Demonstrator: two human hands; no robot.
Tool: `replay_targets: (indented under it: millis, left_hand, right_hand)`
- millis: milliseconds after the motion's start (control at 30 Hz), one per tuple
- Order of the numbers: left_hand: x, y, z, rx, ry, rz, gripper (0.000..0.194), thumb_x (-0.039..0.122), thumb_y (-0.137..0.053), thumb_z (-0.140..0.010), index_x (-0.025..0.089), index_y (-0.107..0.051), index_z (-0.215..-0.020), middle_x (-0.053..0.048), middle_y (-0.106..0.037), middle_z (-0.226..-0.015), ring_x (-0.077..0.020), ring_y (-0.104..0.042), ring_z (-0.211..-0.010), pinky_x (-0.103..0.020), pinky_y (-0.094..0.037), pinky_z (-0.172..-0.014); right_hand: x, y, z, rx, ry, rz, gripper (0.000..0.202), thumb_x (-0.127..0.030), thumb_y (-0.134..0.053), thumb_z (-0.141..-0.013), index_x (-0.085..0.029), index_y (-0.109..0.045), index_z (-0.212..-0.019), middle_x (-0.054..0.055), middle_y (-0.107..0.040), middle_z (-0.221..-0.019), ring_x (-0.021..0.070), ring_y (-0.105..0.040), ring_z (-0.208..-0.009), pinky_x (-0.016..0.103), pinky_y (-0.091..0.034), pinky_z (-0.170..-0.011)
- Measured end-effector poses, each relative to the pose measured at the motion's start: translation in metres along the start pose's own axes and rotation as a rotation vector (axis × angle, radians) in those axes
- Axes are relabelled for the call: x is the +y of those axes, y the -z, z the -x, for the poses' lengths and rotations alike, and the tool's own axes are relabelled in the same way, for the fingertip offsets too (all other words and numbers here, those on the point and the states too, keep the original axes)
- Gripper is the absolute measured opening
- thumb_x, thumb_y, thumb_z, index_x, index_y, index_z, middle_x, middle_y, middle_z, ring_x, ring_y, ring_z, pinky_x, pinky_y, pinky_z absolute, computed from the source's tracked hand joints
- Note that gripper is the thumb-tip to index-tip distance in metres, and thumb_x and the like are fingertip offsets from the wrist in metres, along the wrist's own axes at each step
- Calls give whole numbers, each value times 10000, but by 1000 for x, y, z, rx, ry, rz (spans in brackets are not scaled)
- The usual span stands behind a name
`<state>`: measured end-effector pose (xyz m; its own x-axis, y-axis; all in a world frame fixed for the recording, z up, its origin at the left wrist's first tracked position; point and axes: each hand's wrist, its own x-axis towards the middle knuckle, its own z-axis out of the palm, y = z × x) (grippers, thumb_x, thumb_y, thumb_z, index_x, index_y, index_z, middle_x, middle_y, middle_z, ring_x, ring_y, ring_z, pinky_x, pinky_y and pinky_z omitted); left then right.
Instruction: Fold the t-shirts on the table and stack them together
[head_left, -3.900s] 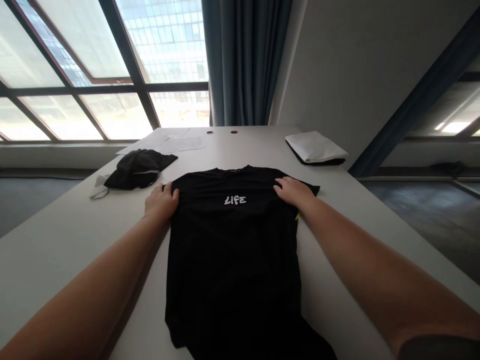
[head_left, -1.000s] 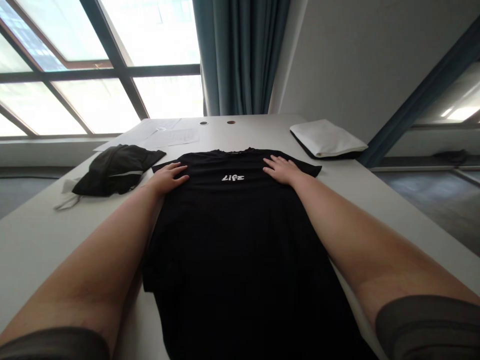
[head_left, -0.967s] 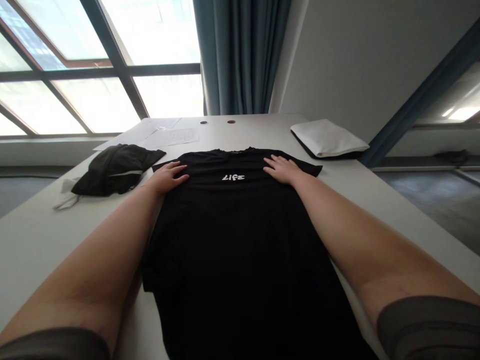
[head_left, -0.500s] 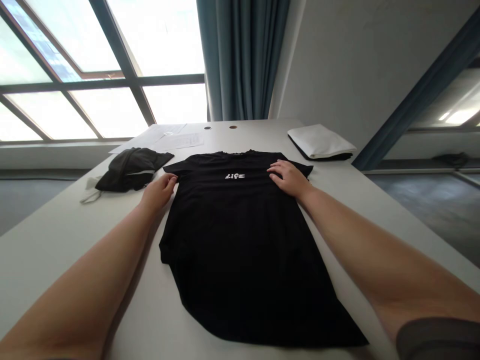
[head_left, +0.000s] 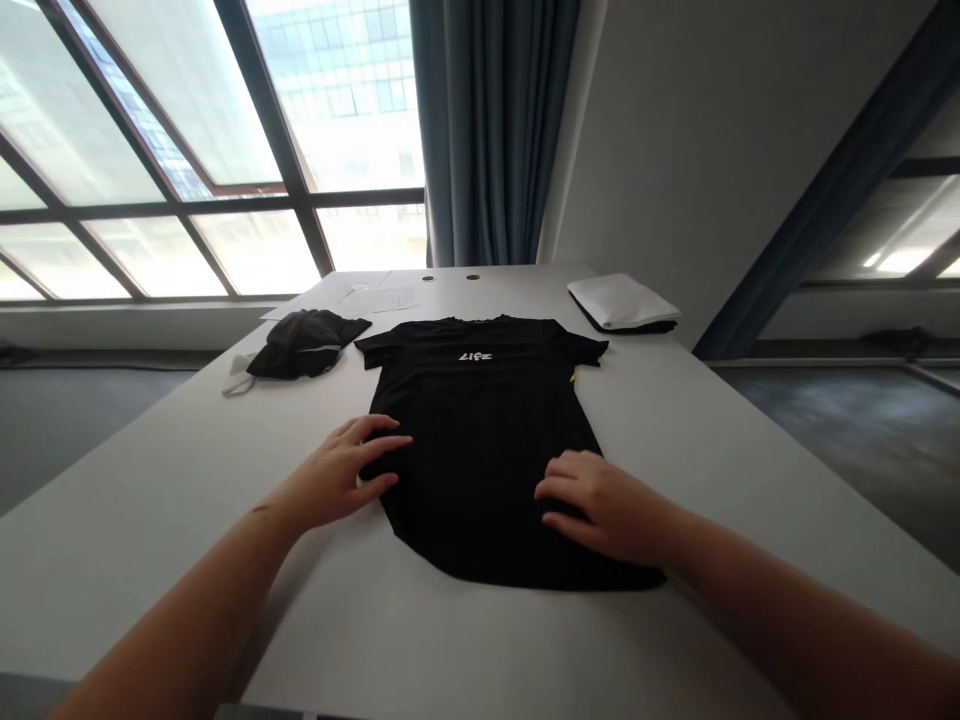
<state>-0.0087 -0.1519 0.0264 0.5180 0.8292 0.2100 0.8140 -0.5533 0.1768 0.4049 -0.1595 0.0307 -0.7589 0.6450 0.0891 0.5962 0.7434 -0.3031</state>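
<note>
black t-shirt (head_left: 480,450) flat on white table (head_left: 750,480). left hand (head_left: 341,475), right hand (head_left: 600,500) at sides, fingers released, grasping nothing.

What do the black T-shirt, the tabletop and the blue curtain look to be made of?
The black T-shirt: matte, probably cotton or a blend, judging by its soft, thin drape.
The tabletop: smooth, low-sheen white, perhaps laminate; the core is hidden.
The blue curtain: dull woven-looking fabric hanging in deep folds; fibre unclear.

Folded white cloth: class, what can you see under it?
Under the folded white cloth, a black layer shows along the near edge; whatever else is there is covered.
</note>
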Motion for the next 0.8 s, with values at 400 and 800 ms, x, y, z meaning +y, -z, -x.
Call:
replay_targets:
  millis: [400,800]
  left_hand:
    - [27,23,32,-159,41,360,116,200,-509,-897,240,-586,-973,-66,-739,-1290,-234,-685,-1148,-349,-555,-999]
    - [18,1,119,-77,435,306,360,538,-484,-1019,245,-649,-890,-19,-710,-773,-208,-674,-697,-298,-554,-663]
  right_hand:
    - [-36,1,1,-270,77,-101,83,-200,-676,-928,-205,-725,-994,43,-733,-901,215,-657,-866,345,-453,-851]
    - [-29,7,15,-350,41,-105,114,-297,-743,-900,-223,-691,-970,23,-695,-854,209,-650,-785,309,-395,-685]
